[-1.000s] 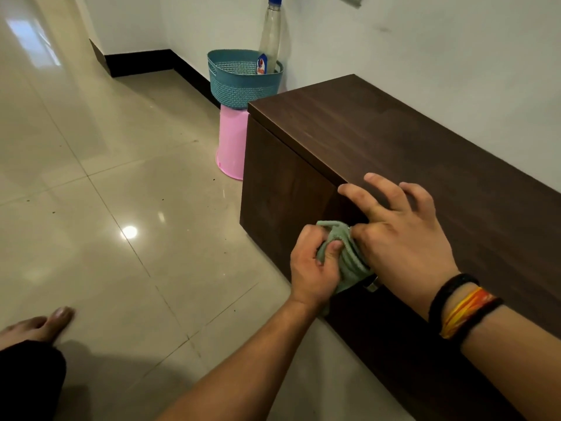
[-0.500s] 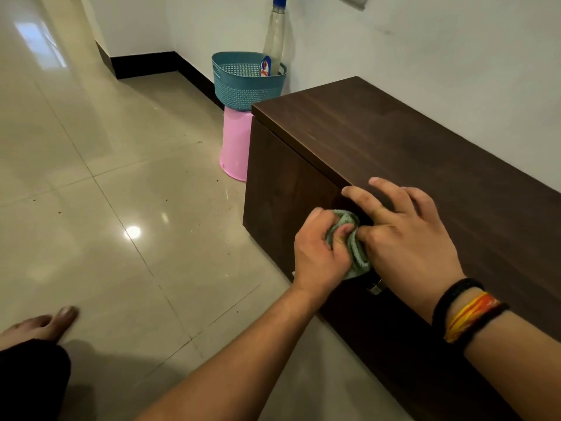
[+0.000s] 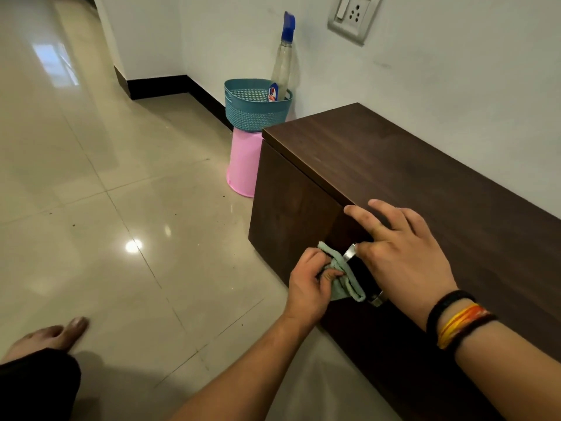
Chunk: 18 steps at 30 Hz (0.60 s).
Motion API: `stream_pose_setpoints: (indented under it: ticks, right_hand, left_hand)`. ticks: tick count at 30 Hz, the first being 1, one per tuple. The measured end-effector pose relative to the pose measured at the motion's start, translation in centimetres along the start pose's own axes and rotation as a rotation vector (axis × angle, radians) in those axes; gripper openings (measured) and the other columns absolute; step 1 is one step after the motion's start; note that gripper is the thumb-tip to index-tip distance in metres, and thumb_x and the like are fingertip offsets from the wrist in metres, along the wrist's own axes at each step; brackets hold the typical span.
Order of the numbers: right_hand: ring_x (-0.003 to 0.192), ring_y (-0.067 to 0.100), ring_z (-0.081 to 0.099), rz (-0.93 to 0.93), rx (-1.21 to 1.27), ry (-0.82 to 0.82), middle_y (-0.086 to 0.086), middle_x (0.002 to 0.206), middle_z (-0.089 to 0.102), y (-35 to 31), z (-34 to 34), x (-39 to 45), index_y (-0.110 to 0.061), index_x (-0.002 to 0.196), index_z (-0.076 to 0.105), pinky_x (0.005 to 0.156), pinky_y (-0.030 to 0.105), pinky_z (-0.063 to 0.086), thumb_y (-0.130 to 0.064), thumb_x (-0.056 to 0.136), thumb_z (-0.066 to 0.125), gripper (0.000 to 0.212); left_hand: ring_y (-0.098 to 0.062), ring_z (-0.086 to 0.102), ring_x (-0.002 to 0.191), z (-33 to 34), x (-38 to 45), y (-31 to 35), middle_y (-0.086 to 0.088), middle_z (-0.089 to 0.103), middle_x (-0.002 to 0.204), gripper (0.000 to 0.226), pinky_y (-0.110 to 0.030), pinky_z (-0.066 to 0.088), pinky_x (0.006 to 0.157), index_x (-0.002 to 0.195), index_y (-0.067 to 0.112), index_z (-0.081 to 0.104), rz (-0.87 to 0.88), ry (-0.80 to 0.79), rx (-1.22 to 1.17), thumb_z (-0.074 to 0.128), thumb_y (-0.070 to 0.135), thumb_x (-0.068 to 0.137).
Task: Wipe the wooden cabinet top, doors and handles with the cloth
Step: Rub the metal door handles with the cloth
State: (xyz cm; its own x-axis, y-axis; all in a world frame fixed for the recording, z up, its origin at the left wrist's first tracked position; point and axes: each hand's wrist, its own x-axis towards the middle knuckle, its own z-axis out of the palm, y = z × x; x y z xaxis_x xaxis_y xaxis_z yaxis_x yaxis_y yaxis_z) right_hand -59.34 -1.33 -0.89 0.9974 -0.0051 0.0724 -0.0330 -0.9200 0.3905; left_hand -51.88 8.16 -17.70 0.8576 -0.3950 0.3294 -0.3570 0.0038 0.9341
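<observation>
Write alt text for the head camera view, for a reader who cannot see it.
A person's left hand presses a green cloth against the metal handle on a dark wooden cabinet door, while the right hand rests on the cabinet's front edge. Beyond the cabinet, a teal basket holding a spray bottle sits on a pink bin.

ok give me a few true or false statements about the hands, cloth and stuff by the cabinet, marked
1. The left hand holds the green cloth against the door handle. True.
2. The right hand rests flat on the floor. False: its fingers rest at the front edge of the cabinet top.
3. The teal basket sits on top of the pink bin. True.
4. The spray bottle lies on the cabinet top. False: it stands in the basket.
5. The cloth is spread over the cabinet top. False: it is bunched at the handle.
</observation>
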Motion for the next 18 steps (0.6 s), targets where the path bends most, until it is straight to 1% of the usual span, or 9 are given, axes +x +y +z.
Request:
stream_pose_setpoints:
  ticks: [1,3,6,8,10,12,15,16,18]
  right_hand:
    - [0.140,0.031,0.032,-0.002,0.005,0.008,0.000,0.154,0.046,0.0,0.0,0.1,-0.032,0.078,0.078,0.103,0.045,0.027,-0.024,0.070,0.082,0.012]
    - [0.138,0.031,0.032,-0.014,0.006,0.033,-0.001,0.153,0.047,0.1,0.0,0.2,-0.033,0.079,0.078,0.102,0.044,0.027,-0.026,0.073,0.077,0.009]
    - [0.138,0.031,0.034,-0.021,0.002,0.070,-0.002,0.151,0.049,0.3,0.3,0.4,-0.030,0.082,0.078,0.102,0.044,0.027,-0.026,0.076,0.076,0.007]
    - [0.140,0.031,0.032,-0.024,-0.029,0.054,-0.003,0.153,0.046,0.2,0.4,0.2,-0.030,0.082,0.078,0.104,0.044,0.026,-0.027,0.077,0.075,0.006]
    - [0.140,0.031,0.032,-0.022,-0.050,0.043,-0.002,0.154,0.045,0.3,0.4,0.0,-0.030,0.080,0.077,0.105,0.044,0.026,-0.026,0.078,0.073,0.006]
    - [0.140,0.032,0.034,-0.030,-0.054,0.034,-0.001,0.155,0.044,0.2,0.1,0.2,-0.029,0.079,0.077,0.104,0.044,0.026,-0.026,0.079,0.070,0.007]
    - [0.140,0.030,0.037,-0.030,-0.034,0.038,-0.002,0.157,0.041,0.4,-0.1,-0.1,-0.033,0.085,0.077,0.097,0.043,0.028,-0.025,0.079,0.069,0.012]
    - [0.140,0.029,0.037,-0.033,-0.023,0.031,-0.003,0.158,0.039,0.6,-0.1,-0.4,-0.035,0.089,0.077,0.095,0.043,0.029,-0.025,0.078,0.072,0.016]
    - [0.141,0.027,0.034,-0.035,-0.016,0.022,-0.004,0.161,0.035,1.3,0.1,-1.4,-0.038,0.104,0.075,0.095,0.042,0.029,-0.024,0.075,0.078,0.032]
  left_hand:
    - [0.001,0.054,0.081,-0.1,0.1,0.5,0.009,0.055,0.088,0.018,-0.014,0.043,0.073,0.081,0.021,0.059,-0.056,0.011,-0.035,0.068,0.006,0.087]
    - [-0.001,0.055,0.079,0.1,1.1,1.9,0.004,0.060,0.086,0.015,-0.018,0.044,0.073,0.079,0.019,0.060,-0.131,0.017,-0.143,0.069,0.012,0.089]
    - [-0.006,0.051,0.072,0.6,2.5,3.3,-0.001,0.056,0.079,0.019,-0.026,0.044,0.068,0.075,0.017,0.054,-0.100,0.062,-0.138,0.066,0.019,0.089]
    - [-0.010,0.054,0.075,1.0,1.7,3.1,0.000,0.058,0.081,0.015,-0.034,0.048,0.072,0.077,0.023,0.054,-0.102,0.073,-0.180,0.064,0.025,0.088]
    - [-0.014,0.058,0.079,1.1,0.9,2.6,-0.001,0.060,0.085,0.010,-0.038,0.052,0.074,0.080,0.025,0.057,-0.081,0.087,-0.202,0.063,0.029,0.088]
    - [-0.013,0.057,0.078,1.1,0.7,2.1,0.000,0.059,0.084,0.012,-0.033,0.051,0.072,0.081,0.022,0.056,-0.036,0.100,-0.135,0.063,0.027,0.089]
    - [-0.006,0.053,0.077,0.4,0.2,1.7,0.004,0.054,0.084,0.014,-0.019,0.045,0.071,0.079,0.017,0.056,0.028,0.028,0.008,0.065,0.014,0.090]
    - [-0.006,0.053,0.079,0.1,0.0,1.0,0.007,0.053,0.085,0.014,-0.019,0.043,0.071,0.079,0.016,0.058,0.006,-0.014,0.063,0.066,0.011,0.089]
    - [-0.003,0.053,0.082,-0.5,-0.2,-0.1,0.013,0.051,0.084,0.015,-0.018,0.042,0.070,0.078,0.020,0.059,-0.047,-0.091,0.175,0.067,0.014,0.089]
